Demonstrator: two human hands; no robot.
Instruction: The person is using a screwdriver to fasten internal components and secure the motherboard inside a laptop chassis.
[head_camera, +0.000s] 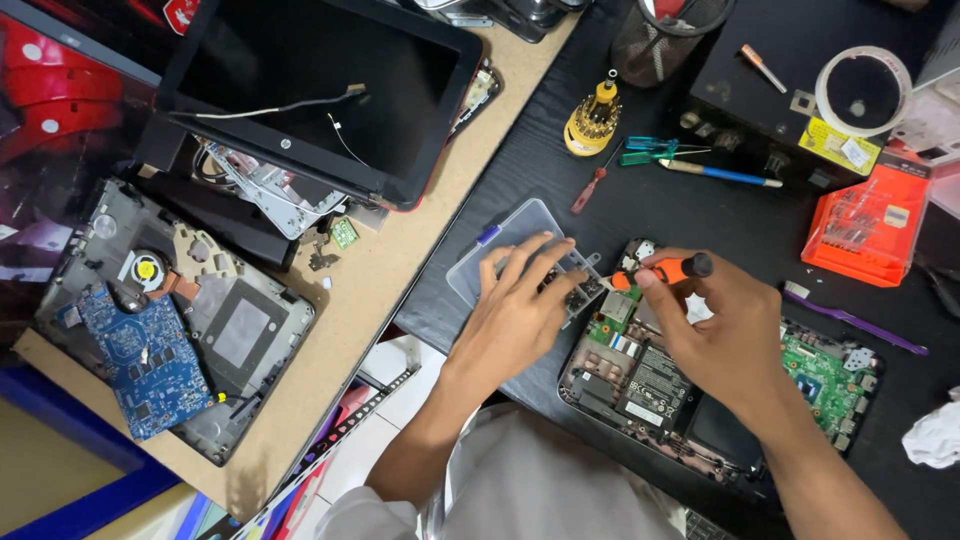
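Opened laptop base (700, 390) lies at the black worktop's (560, 170) near edge, boards bare. Your right hand (730, 335) pinches an orange-handled screwdriver (668, 269), tip at the base's far left corner. Left hand (520, 310) spreads flat, fingers pressing that corner beside a clear plastic tray (500, 250). Keep the driver square to the screw and the left hand steady, I'd judge. White label on the black block mid-base; orange flat bit case (868, 225) toward the right edge; yellow label under the tape roll (862, 92), far right corner.

electronics repair workshop: opened laptops (720, 390), loose circuit board (140, 360) at left, screwdriver set (592, 120), tools scattered across top.
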